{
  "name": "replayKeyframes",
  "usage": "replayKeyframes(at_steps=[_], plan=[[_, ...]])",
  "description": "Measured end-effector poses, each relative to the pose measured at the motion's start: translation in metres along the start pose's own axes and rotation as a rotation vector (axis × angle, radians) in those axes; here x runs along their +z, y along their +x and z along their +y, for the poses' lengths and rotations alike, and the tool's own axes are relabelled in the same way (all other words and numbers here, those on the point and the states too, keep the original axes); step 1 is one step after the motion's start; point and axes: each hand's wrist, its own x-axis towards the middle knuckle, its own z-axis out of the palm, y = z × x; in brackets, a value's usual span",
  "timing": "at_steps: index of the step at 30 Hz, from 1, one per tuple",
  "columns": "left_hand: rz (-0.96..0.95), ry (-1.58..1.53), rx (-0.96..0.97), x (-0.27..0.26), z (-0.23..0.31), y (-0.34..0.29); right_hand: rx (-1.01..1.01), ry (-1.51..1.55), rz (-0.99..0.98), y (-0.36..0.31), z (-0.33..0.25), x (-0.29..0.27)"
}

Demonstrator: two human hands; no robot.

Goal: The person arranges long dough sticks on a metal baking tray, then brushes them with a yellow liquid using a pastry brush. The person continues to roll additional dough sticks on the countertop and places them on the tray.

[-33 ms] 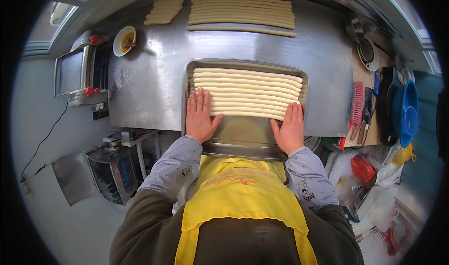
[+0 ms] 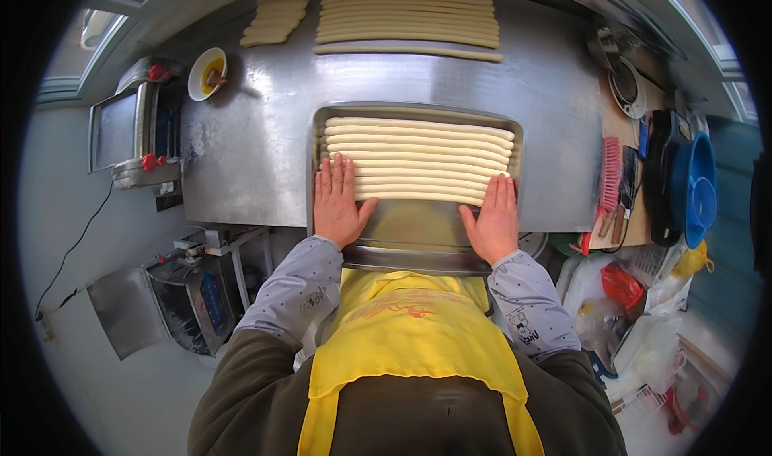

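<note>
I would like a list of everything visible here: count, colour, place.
table: 1, silver, centre
tray: 1, silver, table's front
tray dough strips: about ten, cream, in tray
rear dough strips: several, cream, table's back
bowl: 1, white, back left
machines: 2, mostly silver, left
brush: 1, pink, right
basin: 1, blue, far right
bag: 1, red, lower right
apron: 1, yellow, wearer's front
left hand: 1, bare, tray's left
right hand: 1, bare, tray's right
</note>
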Motion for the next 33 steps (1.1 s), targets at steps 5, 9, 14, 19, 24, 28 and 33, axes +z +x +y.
replayKeyframes(at_steps=[5, 9, 14, 19, 24, 28, 33], plan=[[-0.035, 0.063, -0.006, 0.004, 0.000, 0.003, -0.022, 0.043, 0.010, 0.000, 0.000, 0.000], [-0.046, 0.098, -0.012, 0.004, 0.001, 0.003, 0.007, 0.088, 0.013, 0.004, -0.002, -0.003], [-0.032, 0.131, 0.000, 0.002, 0.000, 0.004, -0.069, 0.051, 0.061, 0.015, 0.001, -0.006], [0.006, 0.088, 0.015, 0.002, -0.003, 0.012, -0.025, 0.030, -0.046, 0.024, 0.004, -0.005], [-0.002, 0.133, 0.029, 0.002, -0.005, 0.015, -0.082, 0.032, 0.012, 0.029, 0.005, -0.007], [-0.001, 0.124, 0.001, 0.001, -0.002, 0.017, -0.039, 0.002, -0.081, 0.032, 0.006, -0.009], [0.037, 0.146, 0.041, -0.002, 0.002, 0.026, -0.049, 0.012, -0.021, 0.038, 0.003, -0.009]])
